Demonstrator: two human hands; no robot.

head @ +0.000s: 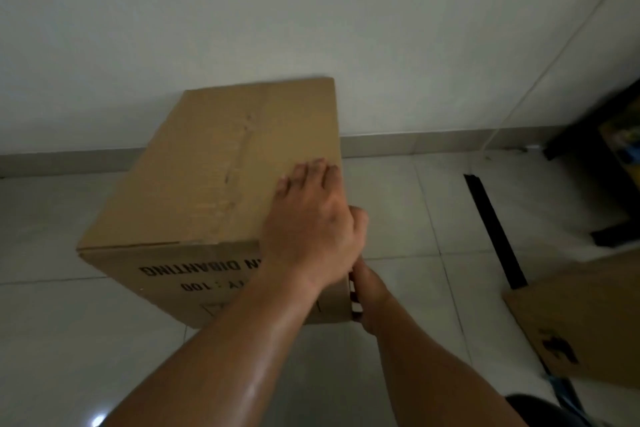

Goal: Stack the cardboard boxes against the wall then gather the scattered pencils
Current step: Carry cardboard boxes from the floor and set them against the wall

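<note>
We find bare floor tiles (52, 218) left of the cardboard box (214, 166). The wall (242, 10) closes off its far side. Right of it the tiles lie open up to a black strip (495, 229). Beyond that, a second cardboard box (581, 315) and dark furniture (606, 166) block the way.

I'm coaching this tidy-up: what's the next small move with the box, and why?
Probably nudge the cardboard box flush to the wall: the left hand lies flat on its top, the right hand is at its right side, and a second box lies on the floor to stack.
</note>
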